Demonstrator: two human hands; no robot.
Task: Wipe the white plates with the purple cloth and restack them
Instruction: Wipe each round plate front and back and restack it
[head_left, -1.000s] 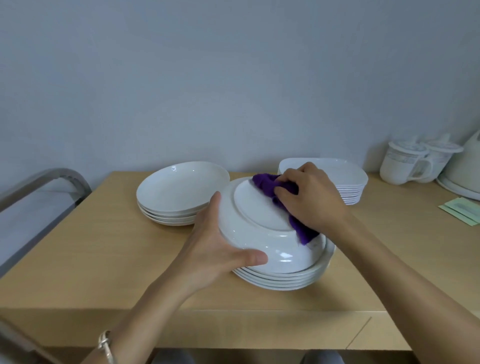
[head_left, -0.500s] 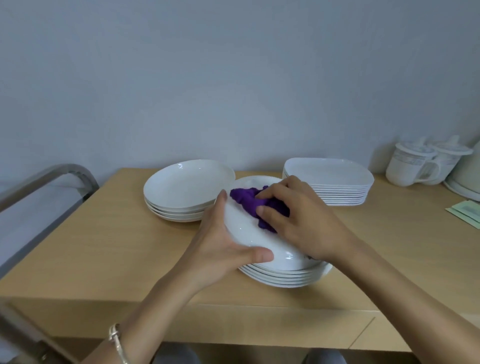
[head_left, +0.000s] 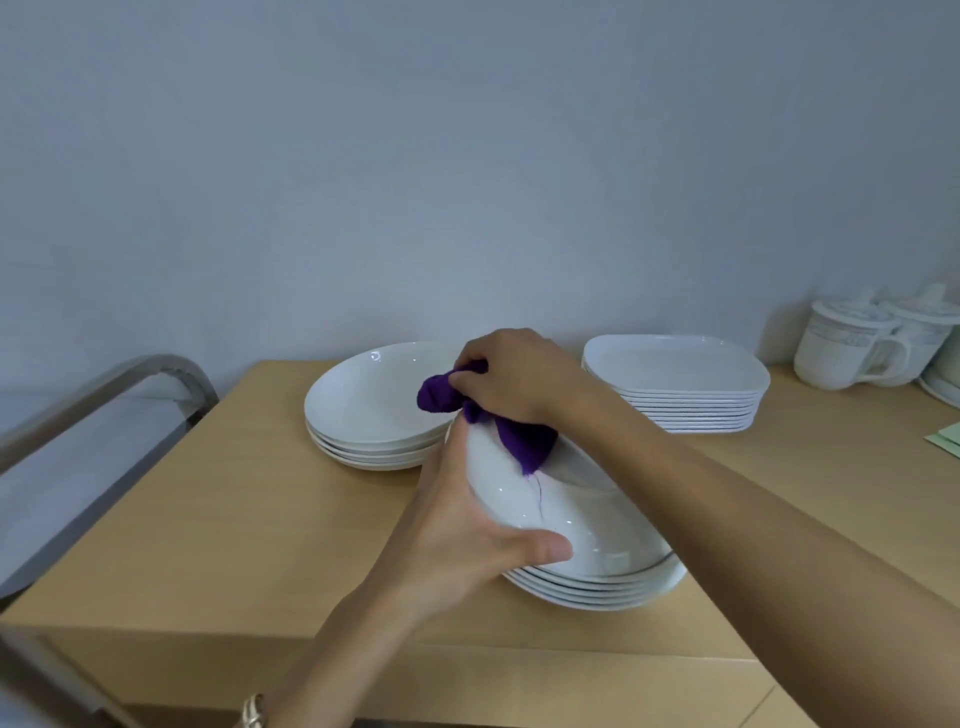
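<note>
My left hand (head_left: 457, 530) grips the near-left rim of a white round plate (head_left: 540, 514), thumb on its surface, holding it tilted over a stack of round plates (head_left: 597, 590). My right hand (head_left: 514, 379) holds the bunched purple cloth (head_left: 514, 434) at the plate's far-left edge; a loose end of the cloth hangs onto the plate. A second stack of round white plates (head_left: 369, 402) sits behind on the left. A stack of squarish white plates (head_left: 675, 382) stands at the back right.
The wooden table (head_left: 249, 509) runs to a front edge close to me. Two lidded white mugs (head_left: 852, 345) stand at the far right by a white vessel (head_left: 943, 384) and green paper (head_left: 948, 439). A metal rail (head_left: 104, 389) curves at the left.
My right hand has swept the cloth from the plate's right side across to its far-left edge. The held plate has turned in my left hand.
</note>
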